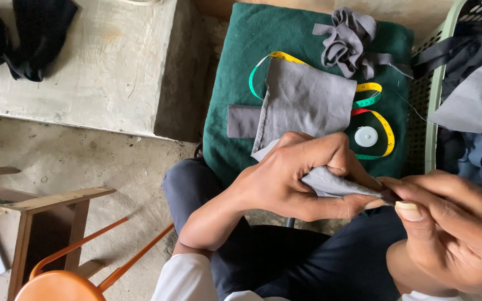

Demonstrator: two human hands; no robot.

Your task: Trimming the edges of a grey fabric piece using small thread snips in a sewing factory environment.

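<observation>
**Both hands pinched on the grey cloth**

We've got the left hand (294, 175) curled tight over a grey cloth (308, 106), fingers (319, 150) on top, thumb underneath, the folded edge squeezed between them. The right hand (453, 223) meets it at that same edge, thumb and forefinger pinched together on the cloth's tip, just beside the left thumb. Beyond the left knuckles the cloth spreads onto a green cushion (241, 56), over a tape measure (375, 120). A grey scrap bundle (347, 39) sits further out, a basket (433, 100) past the right fingers.
</observation>
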